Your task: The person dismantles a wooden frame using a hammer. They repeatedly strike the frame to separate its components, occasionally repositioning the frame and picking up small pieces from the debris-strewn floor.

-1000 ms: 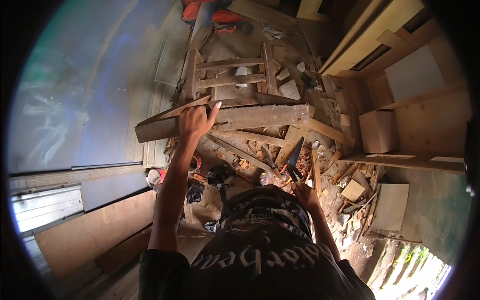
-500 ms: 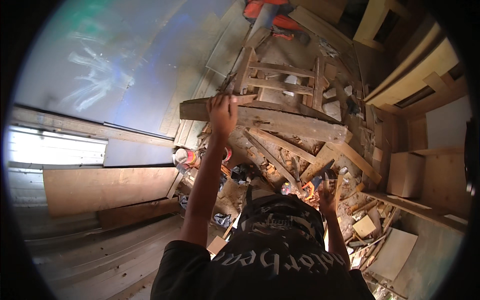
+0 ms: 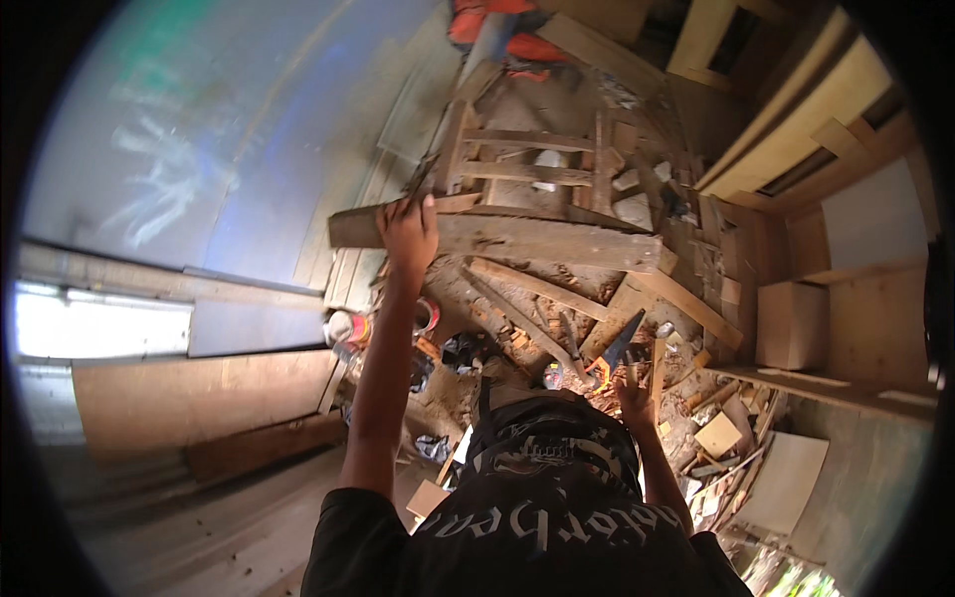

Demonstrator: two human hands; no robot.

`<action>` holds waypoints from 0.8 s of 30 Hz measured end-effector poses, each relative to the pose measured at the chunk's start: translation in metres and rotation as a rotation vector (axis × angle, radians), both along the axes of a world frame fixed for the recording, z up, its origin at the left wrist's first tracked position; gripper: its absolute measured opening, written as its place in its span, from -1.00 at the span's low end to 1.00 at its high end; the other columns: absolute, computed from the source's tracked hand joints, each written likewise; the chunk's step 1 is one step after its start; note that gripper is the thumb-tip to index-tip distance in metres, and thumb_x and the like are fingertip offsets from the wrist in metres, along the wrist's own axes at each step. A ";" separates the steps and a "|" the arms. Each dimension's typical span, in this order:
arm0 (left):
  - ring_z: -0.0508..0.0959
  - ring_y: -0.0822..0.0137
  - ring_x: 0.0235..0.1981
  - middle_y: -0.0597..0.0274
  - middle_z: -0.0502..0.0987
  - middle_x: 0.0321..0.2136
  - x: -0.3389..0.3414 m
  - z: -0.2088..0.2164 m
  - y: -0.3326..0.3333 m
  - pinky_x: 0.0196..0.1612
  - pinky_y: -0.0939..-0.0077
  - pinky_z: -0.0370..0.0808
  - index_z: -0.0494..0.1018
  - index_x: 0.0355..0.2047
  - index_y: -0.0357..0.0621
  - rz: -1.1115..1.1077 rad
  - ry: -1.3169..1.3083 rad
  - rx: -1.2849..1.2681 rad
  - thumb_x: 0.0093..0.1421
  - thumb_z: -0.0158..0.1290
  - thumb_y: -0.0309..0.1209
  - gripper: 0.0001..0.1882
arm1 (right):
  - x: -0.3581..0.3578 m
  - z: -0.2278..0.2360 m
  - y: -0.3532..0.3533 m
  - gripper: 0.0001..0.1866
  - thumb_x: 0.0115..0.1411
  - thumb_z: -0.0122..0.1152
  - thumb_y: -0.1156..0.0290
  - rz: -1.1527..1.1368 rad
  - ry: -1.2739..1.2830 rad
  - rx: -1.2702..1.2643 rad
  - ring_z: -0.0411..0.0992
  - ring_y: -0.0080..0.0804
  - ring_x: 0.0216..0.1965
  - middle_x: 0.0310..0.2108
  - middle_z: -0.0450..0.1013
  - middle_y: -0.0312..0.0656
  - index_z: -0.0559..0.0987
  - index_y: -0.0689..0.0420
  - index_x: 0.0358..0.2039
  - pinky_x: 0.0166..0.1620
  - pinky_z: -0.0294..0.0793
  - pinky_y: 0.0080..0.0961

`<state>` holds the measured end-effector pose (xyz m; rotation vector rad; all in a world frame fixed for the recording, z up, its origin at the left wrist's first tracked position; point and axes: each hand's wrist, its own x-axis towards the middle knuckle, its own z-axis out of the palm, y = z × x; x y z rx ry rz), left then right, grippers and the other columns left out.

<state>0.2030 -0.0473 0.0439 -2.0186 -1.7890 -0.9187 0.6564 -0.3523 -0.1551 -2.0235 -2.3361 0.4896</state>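
Note:
My left hand [image 3: 408, 237] is wrapped over the top edge of a long, weathered wooden beam [image 3: 542, 239], near its left end. The beam lies crosswise in front of me, next to a wooden frame with crosspieces [image 3: 527, 172]. Lower right, my right hand [image 3: 634, 400] is slightly blurred, with fingers apart and nothing visible in them. Beside it is a handsaw with an orange handle [image 3: 601, 372] and a dark blade [image 3: 624, 336]. An upright wood strip [image 3: 658, 370] stands just right of that hand.
Loose boards [image 3: 540, 287] and wood chips cover the ground below the beam. Cans [image 3: 345, 326] stand left of my left forearm. A wooden cabinet structure [image 3: 796, 323] rises on the right, with offcuts [image 3: 718, 435] below it. Large painted panels [image 3: 229, 149] lean at left.
The whole scene has shifted left in view. My left hand keeps its hold on the beam. My right hand has shifted slightly, and more of the saw blade shows.

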 end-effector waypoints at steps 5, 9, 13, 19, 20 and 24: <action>0.45 0.00 -0.13 0.09 0.50 -0.32 0.049 0.043 0.002 0.12 -0.03 0.23 0.53 -0.35 -0.17 -0.258 -0.178 0.035 0.33 -0.12 -0.31 -0.73 | -0.010 0.034 -0.008 -0.83 0.26 0.02 0.34 -0.290 0.250 -0.094 0.52 -0.13 -0.46 -0.40 0.44 -0.11 0.47 -0.06 -0.13 -0.47 0.54 -0.22; 0.44 0.01 -0.04 0.11 0.53 -0.28 0.071 0.055 0.009 0.14 -0.05 0.20 0.50 -0.35 -0.15 -0.239 -0.155 0.135 0.35 -0.19 -0.35 -0.72 | -0.021 0.064 -0.004 -0.82 0.27 0.00 0.32 -0.369 0.244 -0.183 0.55 -0.12 -0.43 -0.41 0.45 -0.12 0.50 -0.08 -0.14 -0.44 0.56 -0.20; 0.42 -0.04 -0.07 0.03 0.48 -0.27 0.059 0.019 0.020 0.16 -0.03 0.16 0.46 -0.32 -0.18 -0.203 -0.124 0.033 0.39 -0.32 -0.31 -0.65 | -0.013 0.032 -0.028 -0.74 0.26 0.19 0.23 -0.221 0.202 -0.129 0.39 -0.07 -0.62 -0.60 0.36 -0.05 0.55 0.02 -0.08 -0.53 0.37 -0.18; 0.41 -0.01 -0.08 0.03 0.47 -0.21 0.065 0.048 0.009 0.17 -0.04 0.12 0.43 -0.23 -0.20 -0.146 -0.294 0.183 0.42 -0.39 -0.26 -0.60 | -0.023 0.004 -0.021 -0.54 0.22 0.21 0.00 -0.321 0.308 -0.028 0.37 -0.35 -0.70 -0.74 0.35 -0.20 0.53 0.16 -0.55 -0.62 0.31 -0.28; 0.41 -0.02 -0.08 0.03 0.45 -0.16 0.059 0.051 0.008 0.19 -0.02 0.11 0.42 -0.22 -0.19 -0.225 -0.323 0.195 0.40 -0.36 -0.22 -0.61 | -0.021 -0.002 -0.018 -0.51 0.21 0.21 -0.03 -0.457 0.473 -0.087 0.34 -0.40 -0.73 -0.77 0.32 -0.24 0.50 0.16 -0.60 -0.64 0.29 -0.31; 0.40 0.00 -0.10 0.03 0.46 -0.25 0.051 0.034 0.020 0.14 0.02 0.15 0.44 -0.28 -0.18 -0.250 -0.263 0.138 0.36 -0.29 -0.21 -0.64 | -0.026 0.015 0.027 -0.73 0.32 -0.02 0.14 -0.697 0.441 -0.588 0.43 -0.19 -0.55 -0.56 0.39 -0.16 0.47 0.06 -0.35 -0.52 0.41 -0.23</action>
